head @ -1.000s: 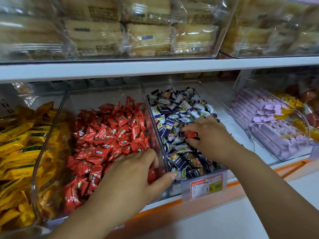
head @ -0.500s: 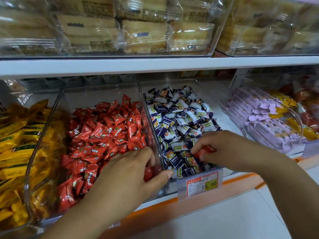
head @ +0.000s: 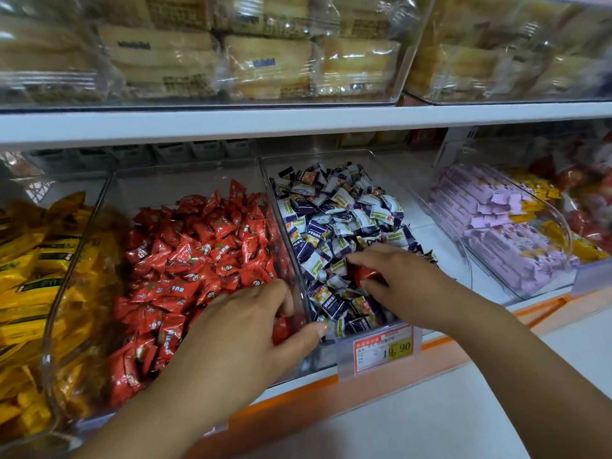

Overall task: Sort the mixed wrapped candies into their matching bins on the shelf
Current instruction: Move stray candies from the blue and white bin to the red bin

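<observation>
Right hand [head: 409, 284] has edged left, pinching one red candy [head: 366, 273] crosswise over the blue bin [head: 331, 157]; grip of left hand [head: 251, 329] unclear.

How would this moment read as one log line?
right hand: pinches red candy | where: blue-and-white candy bin | left hand: on red candy bin, grip unclear | stray not yet moved

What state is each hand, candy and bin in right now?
Right hand, pinching stray red candy.
Left hand, cupped; grip unclear.
Red bin, stocked; left hand at its front corner.
Blue-white bin, stocked; stray candy held over it.
</observation>
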